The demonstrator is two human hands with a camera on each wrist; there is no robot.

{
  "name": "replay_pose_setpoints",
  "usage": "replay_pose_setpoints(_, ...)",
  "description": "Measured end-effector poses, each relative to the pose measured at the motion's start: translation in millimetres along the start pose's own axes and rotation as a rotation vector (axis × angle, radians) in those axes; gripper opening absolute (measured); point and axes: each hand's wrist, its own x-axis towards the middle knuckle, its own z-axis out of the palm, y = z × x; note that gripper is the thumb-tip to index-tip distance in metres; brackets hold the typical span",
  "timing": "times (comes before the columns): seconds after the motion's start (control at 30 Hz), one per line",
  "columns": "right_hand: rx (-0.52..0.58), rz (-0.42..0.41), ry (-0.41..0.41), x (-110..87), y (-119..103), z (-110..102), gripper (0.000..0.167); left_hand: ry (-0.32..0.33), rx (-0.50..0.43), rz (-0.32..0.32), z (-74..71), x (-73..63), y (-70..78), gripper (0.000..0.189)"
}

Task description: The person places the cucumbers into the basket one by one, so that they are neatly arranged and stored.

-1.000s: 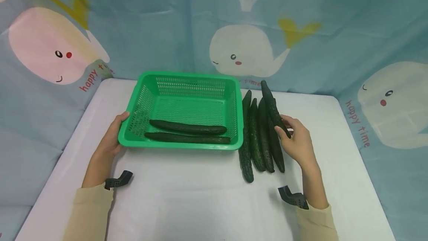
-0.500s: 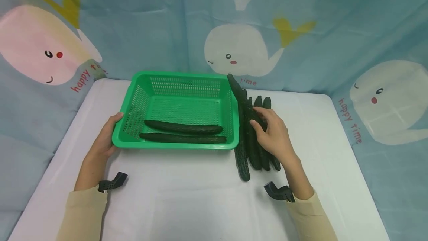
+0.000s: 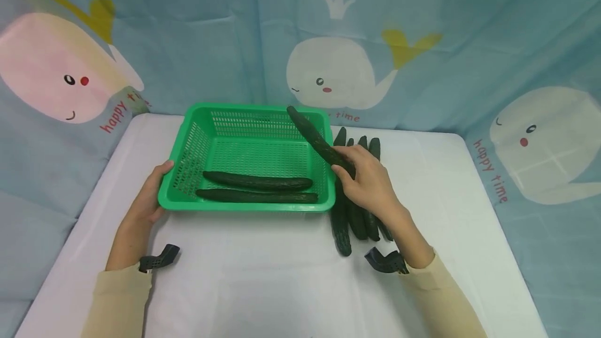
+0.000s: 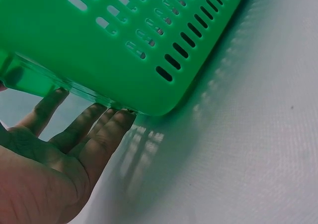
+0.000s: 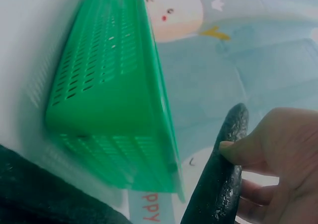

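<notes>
A green plastic basket (image 3: 244, 206) with slotted walls stands left of centre on the white-covered table. Two cucumbers, a rear one (image 3: 258, 180) and a front one (image 3: 255, 195), lie side by side along its near wall. My left hand (image 3: 146, 197) holds the basket's left rim; in the left wrist view its fingertips reach under the edge. With thumb and fingers my right hand (image 3: 371, 181) grips a cucumber (image 3: 312, 134) near one end. That cucumber slants up and leftward, its far end over the basket opening in the head view. The right wrist view shows the thumb (image 5: 233, 152) across its skin.
Several more cucumbers (image 3: 341, 228) lie in a row right beside the basket's right wall, partly hidden under my right hand. A blue curtain (image 3: 225, 40) with whale prints hangs behind and at both sides of the table (image 3: 263, 275).
My right hand has carried the cucumber leftward from above the row to the basket's right rim. The left hand stays on the basket. The whole head view shifted slightly.
</notes>
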Motion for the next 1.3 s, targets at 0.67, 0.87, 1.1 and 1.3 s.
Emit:
replay_pose_setpoints(0.67,-0.144,-0.218,-0.134,42.3,-39.3,18.1,0.036,0.02,0.005,-0.037,3.3,3.1,-0.8,0.078)
replay_pose_setpoints(0.87,-0.177,-0.232,-0.159,51.8,-54.4,25.8,0.036,0.021,0.001,-0.017,-0.4,4.2,-0.6,0.078)
replay_pose_setpoints(1.1,-0.167,-0.229,-0.224,64.1,-67.7,35.9,0.036,0.025,0.007,-0.017,-0.7,2.6,0.3,0.079)
replay_pose_setpoints(1.3,-0.121,-0.204,-0.341,77.6,-73.1,43.6,0.039,0.036,0.031,-0.026,1.4,2.6,0.9,0.079)
